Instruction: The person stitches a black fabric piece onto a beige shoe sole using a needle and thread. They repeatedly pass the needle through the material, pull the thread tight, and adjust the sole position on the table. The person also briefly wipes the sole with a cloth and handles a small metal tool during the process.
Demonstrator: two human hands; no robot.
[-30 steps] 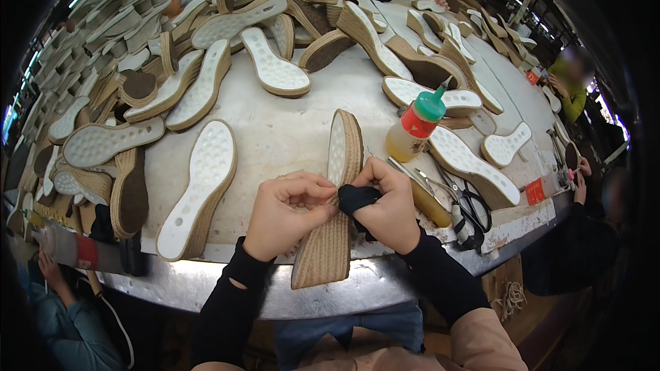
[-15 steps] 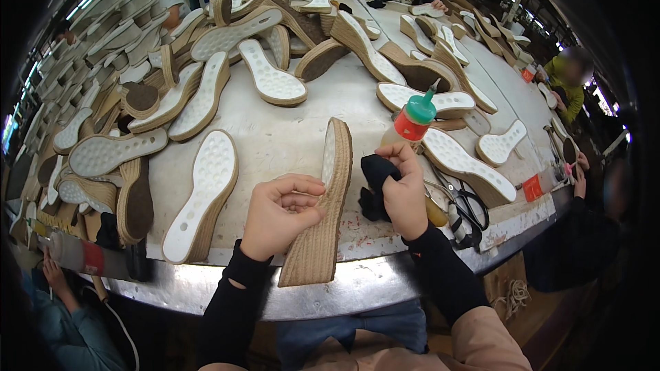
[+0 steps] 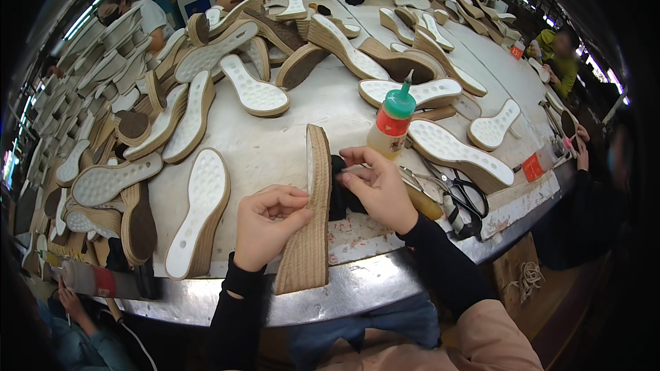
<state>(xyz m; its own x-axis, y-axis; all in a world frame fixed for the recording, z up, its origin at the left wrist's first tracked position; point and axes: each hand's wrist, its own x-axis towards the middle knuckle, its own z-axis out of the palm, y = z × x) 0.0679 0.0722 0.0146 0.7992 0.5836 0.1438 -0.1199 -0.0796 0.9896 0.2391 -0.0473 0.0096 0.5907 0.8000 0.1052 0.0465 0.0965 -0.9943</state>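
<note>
Left hand [image 3: 269,225]: I see it curled closed around the middle of a wedge sole [image 3: 311,220], thumb on the near side, fingers wrapped over the jute-wound edge. The sole stands on its side edge, heel end overhanging the table's near rim, toe end pointing away from me.

Right hand [image 3: 378,189]: I see it closed, fingertips pinched against the sole's far side, with a dark cloth [image 3: 338,185] bunched between palm and sole. A thin pale stick-like item shows at the fingers; I cannot tell what it is.

Just beyond the right hand: a squeeze bottle [image 3: 390,127], upright, with yellowish contents, red label and green nozzle cap.

Right of that hand, near the table edge: black-handled scissors [image 3: 459,196], lying flat.

Left of the left hand: a white-footbed wedge sole [image 3: 199,211], lying footbed up, apart from the held one.

Bearing surface: a round grey metal table [image 3: 275,144], its far and left parts heaped with many more wedge soles.

Around the rim: other people, seated at the far and right sides.
</note>
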